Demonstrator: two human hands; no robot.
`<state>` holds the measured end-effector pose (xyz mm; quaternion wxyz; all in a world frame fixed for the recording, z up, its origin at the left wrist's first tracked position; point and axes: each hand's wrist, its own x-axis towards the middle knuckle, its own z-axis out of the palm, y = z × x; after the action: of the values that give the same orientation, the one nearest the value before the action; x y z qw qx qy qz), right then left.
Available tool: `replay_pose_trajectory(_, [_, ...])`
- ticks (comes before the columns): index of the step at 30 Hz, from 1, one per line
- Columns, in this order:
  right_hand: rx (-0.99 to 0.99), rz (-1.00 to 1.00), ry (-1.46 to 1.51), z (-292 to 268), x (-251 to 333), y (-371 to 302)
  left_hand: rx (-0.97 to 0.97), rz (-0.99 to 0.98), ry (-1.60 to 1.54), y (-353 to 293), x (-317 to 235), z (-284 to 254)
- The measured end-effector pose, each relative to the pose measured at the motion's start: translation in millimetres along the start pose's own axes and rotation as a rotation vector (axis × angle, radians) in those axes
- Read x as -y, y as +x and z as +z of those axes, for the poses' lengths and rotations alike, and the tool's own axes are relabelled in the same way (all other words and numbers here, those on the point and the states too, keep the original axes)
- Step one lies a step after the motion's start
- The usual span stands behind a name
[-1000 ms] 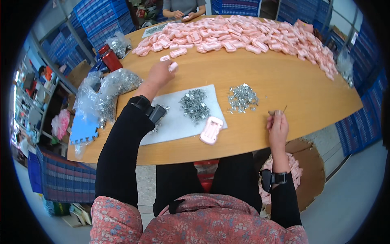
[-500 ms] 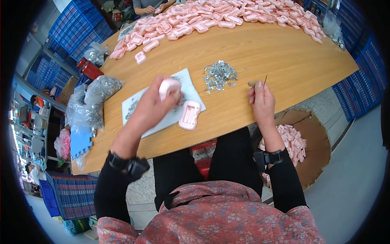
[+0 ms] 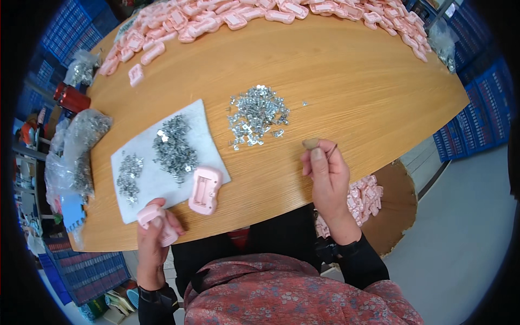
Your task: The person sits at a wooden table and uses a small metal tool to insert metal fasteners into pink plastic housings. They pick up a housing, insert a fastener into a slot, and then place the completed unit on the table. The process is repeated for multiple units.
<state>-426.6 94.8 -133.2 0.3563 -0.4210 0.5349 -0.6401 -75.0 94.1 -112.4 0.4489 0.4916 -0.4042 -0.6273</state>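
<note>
At the table's near edge, my left hand (image 3: 154,244) is closed around a pale pink plastic casing (image 3: 153,215). Another pink casing (image 3: 205,190), with a hollow compartment facing up, lies just right of it, partly over a white cloth (image 3: 200,130). Small silvery metal pieces form a large heap (image 3: 176,149) and a smaller one (image 3: 130,177) on the cloth. My right hand (image 3: 331,187) is raised over the table, thumb and forefinger pinched, with a tan cover (image 3: 310,143) at a fingertip. Between its fingers shows a bit of a thin dark stick, mostly hidden.
Loose metal pieces (image 3: 259,114) lie heaped mid-table. Many pink casings (image 3: 233,20) cover the far side. Plastic bags of metal parts (image 3: 86,141) and a red cylinder (image 3: 73,99) stand at the left. Beside my right arm, a brown cardboard container (image 3: 398,203) holds more pink pieces below table height.
My left hand has drawn back from above the cloth to the near edge, still with the casing. The head view has shifted, so the table sits lower and further left.
</note>
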Motion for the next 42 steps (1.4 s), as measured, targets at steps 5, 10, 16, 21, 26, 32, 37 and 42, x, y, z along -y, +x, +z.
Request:
replay_pose_trajectory(5, [0.061, 0.052, -0.028, -1, 6, 4, 0.018, 0.108, -0.073, 1, 8, 0])
replay_pose_trajectory(10, [0.2, 0.189, -0.304, -17, 23, 42, 0.001, 0.103, -0.033, 0, 6, 4])
replay_pose_trajectory(16, [0.252, -0.263, -0.924, -35, 21, 118, 0.026, 0.125, 0.007, 4, 6, 3])
replay_pose_trajectory(21, [0.335, -0.241, -1.129, -29, 13, 125, -0.023, 0.148, -0.002, -1, 7, 1])
replay_pose_trajectory(26, [0.399, -0.361, -1.26, -29, 9, 111, -0.068, 0.057, 0.049, -4, 11, -5])
replay_pose_trajectory(32, [0.504, -0.349, -1.094, -35, 21, 91, 0.02, 0.062, -0.004, 2, 0, -3])
replay_pose_trajectory(37, [0.636, -0.278, -0.906, -45, 28, 93, -0.021, 0.133, -0.048, -2, 8, -3])
replay_pose_trajectory(42, [0.563, -0.244, -0.881, -51, 26, 87, 0.005, 0.132, -0.016, 4, 9, -1])
